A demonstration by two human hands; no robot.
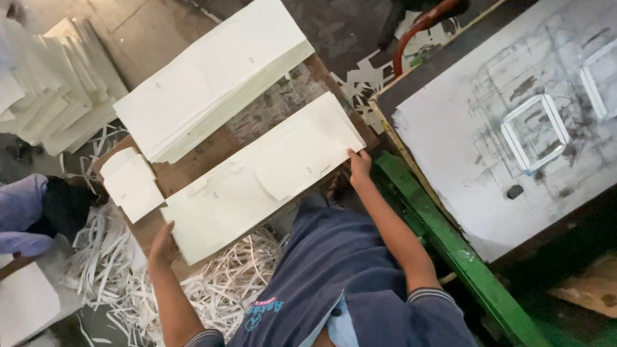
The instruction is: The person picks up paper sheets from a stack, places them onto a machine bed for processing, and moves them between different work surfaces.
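Two hands grip one long stack of cream die-cut card sheets (267, 173), which lies slantwise on a brown board (193, 168).

Left hand (162, 243): placed at the stack's lower left end, at the corner nearest the person. Fingers lie together and extended along the edge, touching the card. Whether the thumb goes under the stack cannot be told.

Right hand (359, 165): placed at the stack's opposite end, on the near corner. Fingers are curled and closed on the edge of the sheets, thumb side pressed against the card.

Surroundings: a second, thicker stack of sheets (212, 77) lies parallel to the first, farther from the person on the same board, apart from it. A small pile of cut pieces (132, 183) sits just beside the left end of the held stack. Paper trimmings (116, 270) lie heaped beneath the left forearm. A green machine frame (450, 244) runs beside the right arm, with a grey platen (463, 148) beyond it.
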